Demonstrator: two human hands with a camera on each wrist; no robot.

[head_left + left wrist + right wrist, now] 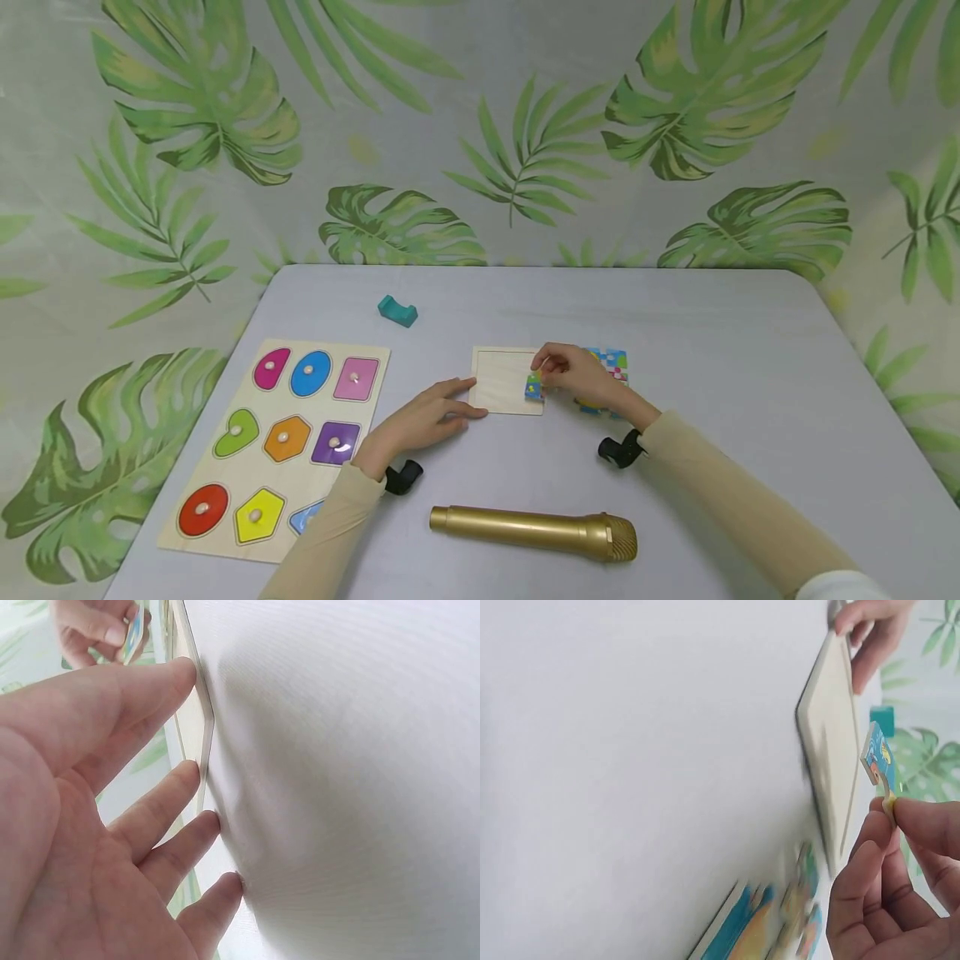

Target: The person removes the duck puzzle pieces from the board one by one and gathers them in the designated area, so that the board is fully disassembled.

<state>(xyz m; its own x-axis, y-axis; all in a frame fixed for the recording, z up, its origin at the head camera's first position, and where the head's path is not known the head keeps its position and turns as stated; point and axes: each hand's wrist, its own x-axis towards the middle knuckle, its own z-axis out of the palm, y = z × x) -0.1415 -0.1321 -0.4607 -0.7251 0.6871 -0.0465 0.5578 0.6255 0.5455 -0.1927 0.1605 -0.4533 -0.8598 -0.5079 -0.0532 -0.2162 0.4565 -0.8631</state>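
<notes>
A shallow wooden puzzle frame lies on the table, its inside bare. My left hand touches its left edge with spread, fairly straight fingers; in the left wrist view the thumb meets the frame's rim. Between thumb and fingertips my right hand pinches a jigsaw piece, blue with a yellow figure. That piece is held over the frame's right side. Partly hidden behind the right hand and wrist are several colourful jigsaw pieces, lying to the right of the frame.
A wooden shape board with knobbed coloured pieces lies at the left, partly under the left forearm. Near the front is a gold microphone. A teal block with a curved notch stands toward the back.
</notes>
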